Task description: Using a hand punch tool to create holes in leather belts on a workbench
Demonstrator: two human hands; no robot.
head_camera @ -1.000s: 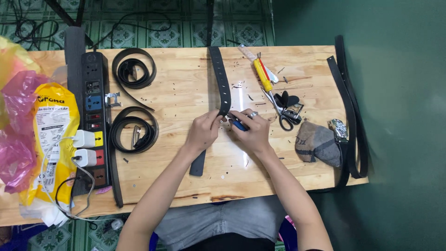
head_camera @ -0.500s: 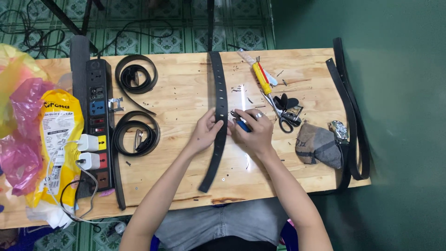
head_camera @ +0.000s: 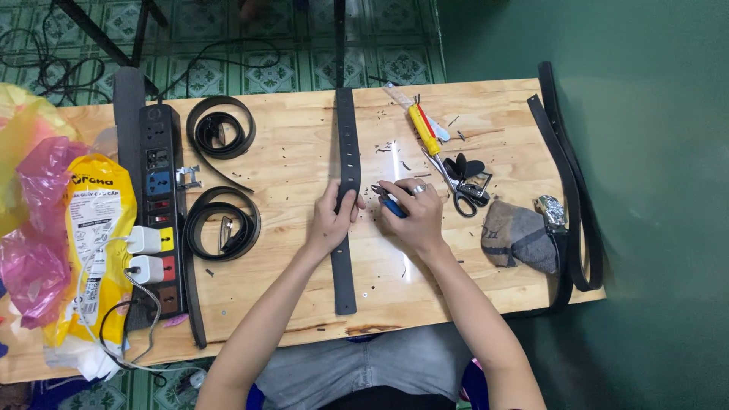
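A dark grey belt strap with punched holes lies straight down the middle of the wooden table, from the far edge to near the front edge. My left hand grips the strap at about its middle, fingers curled over it. My right hand, with a ring on one finger, holds a small blue-handled tool just right of the strap, its tip pointing at the strap's edge. Small dark punch scraps lie scattered around both hands.
Two coiled black belts lie left of the strap, beside a black power strip with white plugs. Scissors, a yellow screwdriver, a grey cloth and a long black belt lie right. Plastic bags crowd the left end.
The strap has straightened and slid toward me; its near end now reaches close to the front edge. Both hands have stayed on it at about the same spot.
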